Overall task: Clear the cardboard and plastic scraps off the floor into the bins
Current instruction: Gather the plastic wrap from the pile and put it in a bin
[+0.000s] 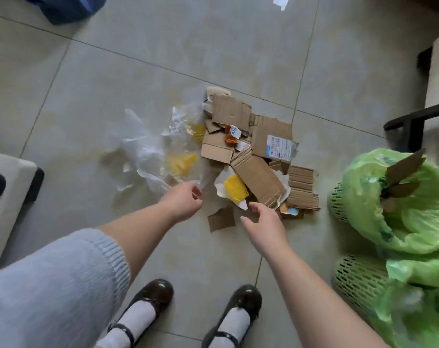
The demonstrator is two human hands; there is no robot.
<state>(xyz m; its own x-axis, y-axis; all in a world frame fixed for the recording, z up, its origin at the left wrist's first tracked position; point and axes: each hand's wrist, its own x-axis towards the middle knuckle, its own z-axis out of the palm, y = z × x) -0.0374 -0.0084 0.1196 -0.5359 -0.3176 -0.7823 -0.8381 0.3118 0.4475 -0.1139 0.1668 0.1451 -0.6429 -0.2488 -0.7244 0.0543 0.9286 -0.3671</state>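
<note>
Both hands reached down toward the scrap pile on the tiled floor (113, 84). The left hand (182, 200) hung with fingers loosely curled just at the edge of the clear plastic wrapping (143, 146), gripping nothing that could be made out, though the blur left that uncertain. The right hand (263, 222) was spread and empty, poised over the near edge of the cardboard pieces (253, 172), beside a small loose cardboard scrap (221, 218). The plastic lay to the left and the cardboard to the right, likely so each hand could take one sort. Two green-lined bins (399, 212) stood close at the right, within easy reach; the farther one already held cardboard.
</note>
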